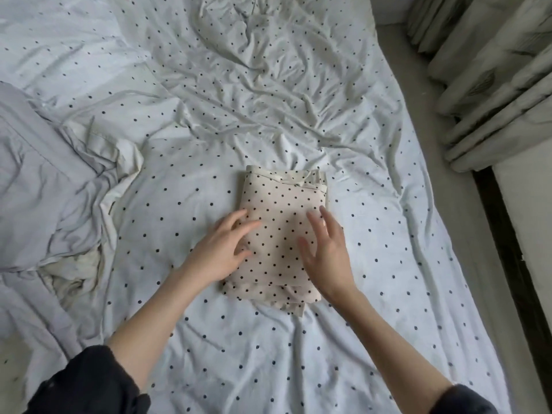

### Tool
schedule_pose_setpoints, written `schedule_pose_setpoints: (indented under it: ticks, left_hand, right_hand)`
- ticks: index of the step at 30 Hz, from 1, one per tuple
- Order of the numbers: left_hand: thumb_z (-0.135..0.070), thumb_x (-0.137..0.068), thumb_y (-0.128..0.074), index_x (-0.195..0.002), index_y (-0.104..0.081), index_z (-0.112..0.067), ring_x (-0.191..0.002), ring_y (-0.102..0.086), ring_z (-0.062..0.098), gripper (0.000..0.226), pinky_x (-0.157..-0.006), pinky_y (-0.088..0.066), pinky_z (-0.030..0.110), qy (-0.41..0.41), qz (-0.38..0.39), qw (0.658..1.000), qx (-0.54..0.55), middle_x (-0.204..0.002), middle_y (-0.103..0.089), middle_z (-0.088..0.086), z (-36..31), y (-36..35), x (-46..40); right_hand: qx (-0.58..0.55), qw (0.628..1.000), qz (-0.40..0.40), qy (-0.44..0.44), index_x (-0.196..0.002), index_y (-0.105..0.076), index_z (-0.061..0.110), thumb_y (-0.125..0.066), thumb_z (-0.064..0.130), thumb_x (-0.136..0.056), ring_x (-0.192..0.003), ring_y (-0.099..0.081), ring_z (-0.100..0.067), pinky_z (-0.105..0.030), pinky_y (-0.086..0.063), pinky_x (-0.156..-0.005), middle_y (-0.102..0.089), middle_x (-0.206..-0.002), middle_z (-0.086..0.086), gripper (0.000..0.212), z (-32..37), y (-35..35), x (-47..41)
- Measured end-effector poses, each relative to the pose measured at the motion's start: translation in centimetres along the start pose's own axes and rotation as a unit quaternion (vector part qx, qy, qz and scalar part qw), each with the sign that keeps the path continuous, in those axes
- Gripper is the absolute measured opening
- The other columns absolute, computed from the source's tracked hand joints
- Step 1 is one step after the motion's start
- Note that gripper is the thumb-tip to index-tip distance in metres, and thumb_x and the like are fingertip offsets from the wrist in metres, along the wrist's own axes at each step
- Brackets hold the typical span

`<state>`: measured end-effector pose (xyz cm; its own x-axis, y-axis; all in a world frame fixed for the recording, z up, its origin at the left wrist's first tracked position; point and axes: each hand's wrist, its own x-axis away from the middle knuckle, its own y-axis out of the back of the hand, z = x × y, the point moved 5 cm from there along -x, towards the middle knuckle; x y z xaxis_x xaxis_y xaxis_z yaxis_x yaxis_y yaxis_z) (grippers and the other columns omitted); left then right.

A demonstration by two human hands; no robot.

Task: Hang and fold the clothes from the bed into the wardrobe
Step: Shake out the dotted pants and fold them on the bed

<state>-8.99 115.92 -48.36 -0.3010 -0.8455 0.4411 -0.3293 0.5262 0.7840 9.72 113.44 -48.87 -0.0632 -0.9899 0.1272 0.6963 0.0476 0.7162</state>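
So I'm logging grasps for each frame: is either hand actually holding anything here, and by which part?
Nothing is held. Both the left hand and right hand are open, fingers spread, over the folded beige polka-dot garment lying on the bed sheet.

no legible txt, no labels, brands or nos. anywhere

Folded garment point(280, 234) centred on bed point(373, 264)

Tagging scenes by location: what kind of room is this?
Most likely a bedroom: a bed with a rumpled dotted sheet, pleated curtains beside it, and a folded beige dotted garment under both hands.
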Motion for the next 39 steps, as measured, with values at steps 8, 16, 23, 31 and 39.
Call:
schedule_pose_setpoints:
  ticks: [8, 16, 23, 31, 39]
  left_hand:
    - [-0.065, -0.068, -0.066, -0.143, 0.022, -0.021, -0.138, 0.031, 0.024, 0.123, -0.116, 0.011, 0.044, -0.117, 0.046, 0.955, -0.268, -0.149, 0.034, 0.003, -0.2, -1.4, -0.4]
    - [-0.074, -0.06, -0.064, -0.14, 0.026, -0.002, -0.143, 0.012, 0.038, 0.14, -0.116, 0.004, 0.049, -0.118, 0.033, 0.896, -0.426, -0.153, 0.016, 0.025, 1.0, -5.0, -3.2]
    - [0.004, -0.047, -0.08, -0.135, -0.047, -0.007, -0.13, -0.044, 0.035, 0.095, -0.096, -0.048, 0.046, -0.22, -0.086, 0.932, -0.276, -0.141, -0.046, 0.018, 0.5, -3.3, -5.2]
    - [0.028, -0.061, -0.043, -0.132, -0.045, -0.042, -0.141, 0.003, -0.006, 0.1, -0.094, -0.038, 0.012, -0.253, 0.065, 0.956, -0.13, -0.149, -0.019, -0.022, 3.0, 2.8, -3.9]
    - [0.017, -0.069, -0.052, -0.136, -0.049, -0.02, -0.125, -0.042, 0.031, 0.076, -0.102, -0.036, 0.04, 0.075, -0.208, 0.974, -0.049, -0.138, -0.043, 0.008, 6.4, 2.8, -0.1]
  right_hand:
    - [0.248, 0.951, 0.107, 0.15, -0.141, -0.029, 0.008, -0.076, 0.073, -0.041, -0.136, -0.035, -0.036, -0.049, -0.027, -0.11, -0.036, -0.148, -0.018, 0.128, -0.7, -4.9, 0.4]
    - [0.307, 0.927, 0.155, 0.147, -0.141, -0.027, 0.005, -0.072, 0.08, -0.03, -0.135, -0.036, -0.038, -0.053, -0.024, -0.113, -0.037, -0.147, -0.02, 0.141, -2.5, -7.1, -0.4]
    - [0.278, 0.953, 0.097, 0.076, -0.142, -0.03, 0.003, -0.057, 0.076, -0.062, -0.135, -0.037, -0.038, -0.054, -0.032, -0.108, -0.037, -0.147, -0.019, 0.111, -1.8, -8.3, -1.5]
    - [0.164, 0.94, 0.276, 0.114, -0.149, -0.02, 0.01, -0.02, 0.075, -0.076, -0.138, -0.03, -0.029, -0.043, -0.031, -0.108, -0.024, -0.154, -0.011, 0.098, 3.0, -5.9, 2.8]
    - [0.117, 0.983, 0.14, 0.002, -0.145, -0.028, 0.011, -0.058, 0.055, -0.084, -0.139, -0.026, -0.026, -0.044, -0.028, -0.112, -0.03, -0.15, -0.01, 0.081, 2.5, -2.8, -7.5]
